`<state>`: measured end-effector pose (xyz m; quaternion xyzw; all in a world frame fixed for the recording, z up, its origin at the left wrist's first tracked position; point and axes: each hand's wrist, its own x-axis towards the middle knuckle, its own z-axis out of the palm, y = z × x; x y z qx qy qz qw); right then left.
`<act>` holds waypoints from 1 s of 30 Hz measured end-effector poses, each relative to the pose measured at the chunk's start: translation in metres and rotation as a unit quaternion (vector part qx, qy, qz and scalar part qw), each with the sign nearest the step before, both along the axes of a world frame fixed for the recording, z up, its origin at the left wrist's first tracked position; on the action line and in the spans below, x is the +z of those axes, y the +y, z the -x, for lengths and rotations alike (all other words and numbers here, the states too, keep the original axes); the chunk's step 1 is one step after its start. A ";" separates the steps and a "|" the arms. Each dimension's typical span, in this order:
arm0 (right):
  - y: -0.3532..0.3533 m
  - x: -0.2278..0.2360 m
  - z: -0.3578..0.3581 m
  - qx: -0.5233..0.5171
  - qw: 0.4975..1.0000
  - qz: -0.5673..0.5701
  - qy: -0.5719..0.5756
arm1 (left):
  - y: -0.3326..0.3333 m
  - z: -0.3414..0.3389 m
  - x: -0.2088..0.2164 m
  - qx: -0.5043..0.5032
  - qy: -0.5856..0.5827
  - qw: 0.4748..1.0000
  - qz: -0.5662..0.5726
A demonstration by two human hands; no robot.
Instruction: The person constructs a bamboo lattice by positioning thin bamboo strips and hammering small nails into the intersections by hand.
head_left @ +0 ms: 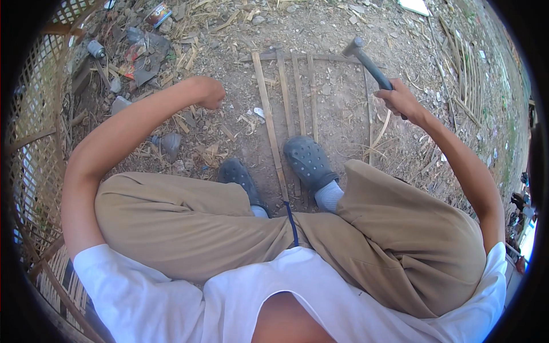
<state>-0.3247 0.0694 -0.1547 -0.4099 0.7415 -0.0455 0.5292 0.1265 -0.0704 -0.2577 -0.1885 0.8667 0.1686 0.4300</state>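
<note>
My right hand [399,101] grips a hammer [373,70] by its dark handle, with the head raised up and to the left. Closed and curled, my left hand [210,92] hovers left of several slats; whether anything is inside it is hidden. The thin wooden slats [286,91] lie side by side on the dirt, running away from me, and a crosswise strip [337,58] meets their far ends. The longest slat [264,97] comes back between my feet. My right clog [309,162] rests over some of the slats, and my left clog [240,178] is beside them.
Woven lattice [40,114] stands along the left side. Litter lies at the far left: a tin can [158,15], a spray can [96,48] and a crumpled dark sheet [150,60]. More thin strips [470,80] are piled at the right. Wood chips cover the ground.
</note>
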 end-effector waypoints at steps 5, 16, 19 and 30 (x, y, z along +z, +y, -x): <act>0.015 -0.041 0.008 -0.031 0.994 -0.021 -0.103 | -0.001 0.011 0.007 0.002 -0.014 1.000 0.008; 0.005 -0.033 0.005 -0.058 0.987 -0.142 0.036 | 0.005 -0.002 0.000 -0.008 0.011 1.000 -0.016; -0.004 -0.015 0.001 0.082 0.988 -0.035 0.125 | 0.000 0.002 0.007 -0.009 -0.023 1.000 -0.013; 0.047 -0.060 0.005 0.218 0.969 -0.007 0.116 | 0.002 0.012 0.013 -0.008 0.017 1.000 0.020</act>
